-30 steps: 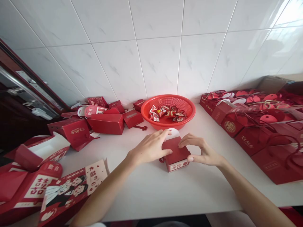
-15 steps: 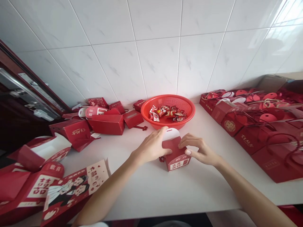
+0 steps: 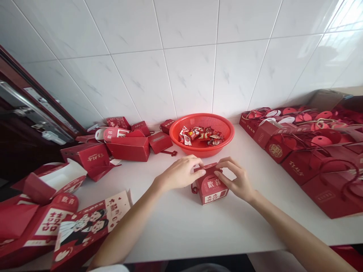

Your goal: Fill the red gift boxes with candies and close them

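While the worktop (image 3: 184, 230) backs it, the double-happiness gift box (image 3: 214, 186) between the left hand (image 3: 183, 172) and right hand (image 3: 239, 179), both lightly pinching its top panels, probably folds best under even pressure. Rows of corded gift boxes (image 3: 297, 166) stand right of the hands, loose cartons (image 3: 129, 150) left. Beyond them, a red plastic strainer (image 3: 202, 152) could limit forward reach; wrapped candies (image 3: 204, 133) lie inside.

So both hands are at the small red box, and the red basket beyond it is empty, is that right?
Not quite: the red basket isn't empty. The head view shows small wrapped packets lying in it. The rest holds: the left hand and right hand are both at the small red box, and the basket stands beyond it.
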`<state>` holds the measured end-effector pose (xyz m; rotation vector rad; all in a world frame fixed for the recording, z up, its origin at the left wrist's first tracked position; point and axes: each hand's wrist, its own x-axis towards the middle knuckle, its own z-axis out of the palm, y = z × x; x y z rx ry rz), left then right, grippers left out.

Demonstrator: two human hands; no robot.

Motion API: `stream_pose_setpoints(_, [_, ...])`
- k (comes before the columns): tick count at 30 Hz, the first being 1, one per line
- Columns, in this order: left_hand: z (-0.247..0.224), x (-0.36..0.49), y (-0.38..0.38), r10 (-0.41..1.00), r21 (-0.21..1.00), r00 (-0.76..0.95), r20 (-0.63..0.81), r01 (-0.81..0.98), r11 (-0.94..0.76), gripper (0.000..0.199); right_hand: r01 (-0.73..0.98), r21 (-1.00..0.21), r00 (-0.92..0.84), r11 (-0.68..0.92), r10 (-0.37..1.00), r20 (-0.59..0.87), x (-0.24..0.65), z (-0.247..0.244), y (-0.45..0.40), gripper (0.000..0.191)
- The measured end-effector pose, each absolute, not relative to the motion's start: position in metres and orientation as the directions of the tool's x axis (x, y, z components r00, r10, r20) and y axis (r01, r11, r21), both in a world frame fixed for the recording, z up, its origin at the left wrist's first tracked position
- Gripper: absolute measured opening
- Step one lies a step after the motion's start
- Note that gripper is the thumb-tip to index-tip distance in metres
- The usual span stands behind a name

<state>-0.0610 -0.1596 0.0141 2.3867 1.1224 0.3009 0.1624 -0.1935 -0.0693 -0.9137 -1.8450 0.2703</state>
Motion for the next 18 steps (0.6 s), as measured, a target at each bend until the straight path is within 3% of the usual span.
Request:
stream_pose_setpoints(5, [0.014, -0.062, -0.159, 0.753, 0.546, 0.658, -0.013, 0.636, -0.546, 0.039, 0.515, -0.584, -0.150, 0.627, 0.737, 0.659, 0.164, -0.069, -0.192, 0.006])
stream_pose_setpoints(11, [0.003, -0.048, -0.170, 0.730, 0.659, 0.682, -0.050, 0.572, -0.489, 0.024, 0.526, -0.630, -0.012, 0.572, 0.745, 0.666, 0.161, -0.075, -0.191, 0.018])
stream_pose_setpoints(16, [0.006, -0.044, -0.181, 0.770, 0.688, 0.631, -0.094, 0.600, -0.407, 0.043, 0.492, -0.667, 0.035, 0.560, 0.753, 0.658, 0.157, -0.078, -0.191, 0.020])
stream_pose_setpoints(18, [0.006, -0.045, -0.181, 0.756, 0.691, 0.641, -0.130, 0.606, -0.395, 0.040, 0.478, -0.696, 0.051, 0.535, 0.775, 0.630, 0.157, -0.079, -0.189, 0.018])
